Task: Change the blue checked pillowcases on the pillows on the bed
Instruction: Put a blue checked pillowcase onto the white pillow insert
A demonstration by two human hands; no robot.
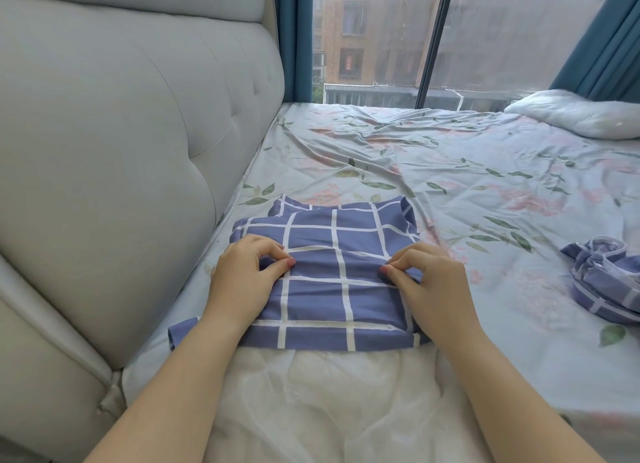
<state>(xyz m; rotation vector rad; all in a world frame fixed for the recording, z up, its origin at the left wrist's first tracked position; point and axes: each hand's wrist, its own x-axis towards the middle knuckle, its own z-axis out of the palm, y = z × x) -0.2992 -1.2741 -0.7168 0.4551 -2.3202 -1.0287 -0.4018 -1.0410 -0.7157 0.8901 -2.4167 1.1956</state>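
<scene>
A blue checked pillowcase (329, 240) lies bunched over the far end of a bare white pillow (311, 393) in front of me on the bed. My left hand (242, 275) pinches a fold of the pillowcase on its left side. On the right side my right hand (426, 279) pinches the same fold. The pillow's near part is uncovered. A second blue checked pillowcase (602, 282) lies crumpled at the right. Another bare white pillow (575, 112) rests at the far right by the window.
The bed has a pale floral sheet (450, 171). A padded grey headboard (121, 133) runs along the left. A large window (433, 36) with blue curtains (602, 43) stands beyond the bed's far edge.
</scene>
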